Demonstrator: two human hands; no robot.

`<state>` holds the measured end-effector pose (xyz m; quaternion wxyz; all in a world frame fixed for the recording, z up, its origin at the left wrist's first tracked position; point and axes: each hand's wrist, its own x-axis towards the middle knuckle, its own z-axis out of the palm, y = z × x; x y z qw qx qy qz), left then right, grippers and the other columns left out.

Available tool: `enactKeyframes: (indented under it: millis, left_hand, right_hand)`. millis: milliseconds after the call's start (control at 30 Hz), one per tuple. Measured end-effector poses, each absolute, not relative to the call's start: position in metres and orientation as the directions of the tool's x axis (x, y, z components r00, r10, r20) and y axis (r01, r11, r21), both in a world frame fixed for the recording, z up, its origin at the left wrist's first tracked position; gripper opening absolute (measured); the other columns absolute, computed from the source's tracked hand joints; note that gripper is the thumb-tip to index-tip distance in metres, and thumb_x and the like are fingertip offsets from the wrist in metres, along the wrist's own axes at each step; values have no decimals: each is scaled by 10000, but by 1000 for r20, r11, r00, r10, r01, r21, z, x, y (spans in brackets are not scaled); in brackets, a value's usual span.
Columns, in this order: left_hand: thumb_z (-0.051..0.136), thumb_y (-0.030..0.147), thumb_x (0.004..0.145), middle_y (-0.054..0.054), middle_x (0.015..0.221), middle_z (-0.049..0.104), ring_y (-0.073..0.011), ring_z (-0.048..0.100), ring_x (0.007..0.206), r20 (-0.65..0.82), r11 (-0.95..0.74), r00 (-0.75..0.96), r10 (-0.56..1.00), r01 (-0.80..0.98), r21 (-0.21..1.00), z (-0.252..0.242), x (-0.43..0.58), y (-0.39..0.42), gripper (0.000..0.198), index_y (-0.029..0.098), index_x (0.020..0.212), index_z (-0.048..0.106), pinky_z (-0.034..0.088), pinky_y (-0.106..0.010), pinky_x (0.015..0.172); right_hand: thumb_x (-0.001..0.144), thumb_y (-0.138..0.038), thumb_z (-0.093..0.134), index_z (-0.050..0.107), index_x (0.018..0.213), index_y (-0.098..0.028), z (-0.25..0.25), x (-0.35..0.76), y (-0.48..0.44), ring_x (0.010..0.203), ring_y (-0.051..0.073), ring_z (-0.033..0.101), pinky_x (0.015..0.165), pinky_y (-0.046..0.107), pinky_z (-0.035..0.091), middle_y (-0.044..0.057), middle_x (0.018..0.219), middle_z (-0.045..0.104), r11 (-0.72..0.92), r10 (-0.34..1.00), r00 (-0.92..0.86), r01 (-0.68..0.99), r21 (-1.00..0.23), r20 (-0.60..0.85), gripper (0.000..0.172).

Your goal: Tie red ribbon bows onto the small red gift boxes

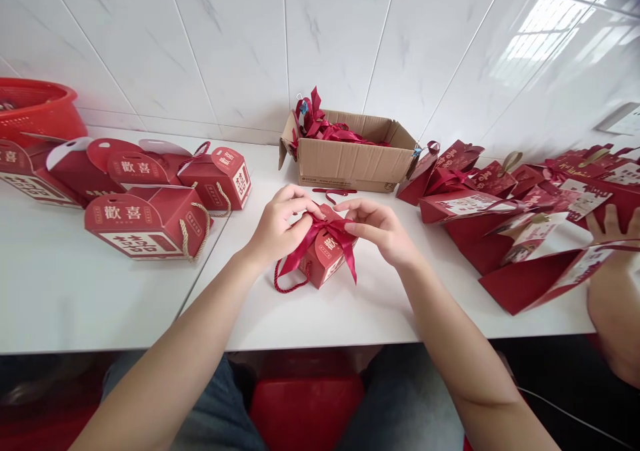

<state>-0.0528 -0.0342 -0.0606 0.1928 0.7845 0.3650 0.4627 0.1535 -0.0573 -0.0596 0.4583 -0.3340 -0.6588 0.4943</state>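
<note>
In front of me a small red gift box [320,262] with a rope handle stands on the white table [260,311]. A dark red ribbon bow [334,228] lies across its top, its tails hanging down over the sides. My left hand [286,223] pinches the left side of the bow with thumb and forefinger. From the other side, my right hand [376,228] has its thumb and fingertips closed on the bow's right loop. The fingers partly cover the loops. Behind the box a loose piece of ribbon [334,192] rests on the table.
A cardboard box [350,164] of red ribbons stands against the tiled wall. Several red gift boxes [145,221] sit at left, near a red plastic basket [40,108]. Red triangular boxes [465,238] crowd the right, where another person's hand [613,224] touches one.
</note>
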Motion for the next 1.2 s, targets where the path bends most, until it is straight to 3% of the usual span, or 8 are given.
enactKeyframes:
  millis: [167,300,433,600,833,1033,1200]
  left_hand:
    - [521,80,761,-17,823,662,-174,614,848,623,-704,334,707,408,581,-64,-49,-35,169,199,768,640,495,-306,791]
    - [548,117,769,-11,893,697,-162,625,825,590,-651,285,756,422,631,-63,-47,-38,172,205,886,639,502,-296,792]
    - [563,148,767,-14,866,711,-163,628,804,576,-630,267,773,437,642,-61,-50,-37,130,200,842,656,495,-287,749]
    - [612,191,746,-4,799,690,-156,624,762,561,-580,192,805,451,678,-61,-53,-34,127,201,857,673,466,-270,687]
    - [614,225,733,-9,763,633,-154,592,728,441,-479,189,877,405,779,-65,-53,-31,174,203,896,673,423,-245,591]
    - [541,144,725,34,664,491,-128,486,640,434,-498,244,867,393,773,-67,-51,-33,179,208,880,603,417,-255,620]
    - [543,147,735,32,648,499,-129,483,626,459,-508,221,860,437,742,-67,-47,-35,89,203,789,587,412,-255,608]
  right_hand:
    - [837,-333,655,704,935,-173,-60,143,-60,560,80,467,569,240,444,6,734,662,437,895,-204,213,-874,397,194]
    - [851,-313,625,737,923,-180,-64,139,-61,568,92,504,552,243,449,33,782,714,494,869,-199,294,-818,453,189]
    - [847,-262,615,760,915,-197,-66,140,-62,593,108,551,568,253,456,40,783,729,566,823,-222,395,-724,523,173]
    - [854,-275,617,724,977,-192,-66,142,-62,585,97,547,529,238,434,47,866,737,542,840,-219,377,-751,497,184]
    - [873,-352,603,667,969,-187,-66,142,-61,511,86,413,518,241,385,-44,581,524,519,854,-183,383,-764,488,202]
    - [804,-216,564,535,1021,-207,-69,145,-59,680,122,497,659,270,436,-23,740,536,581,814,-186,298,-758,551,220]
    - [755,-126,505,500,1042,-214,-74,143,-56,685,115,503,637,265,432,-4,847,570,611,786,-157,349,-711,598,300]
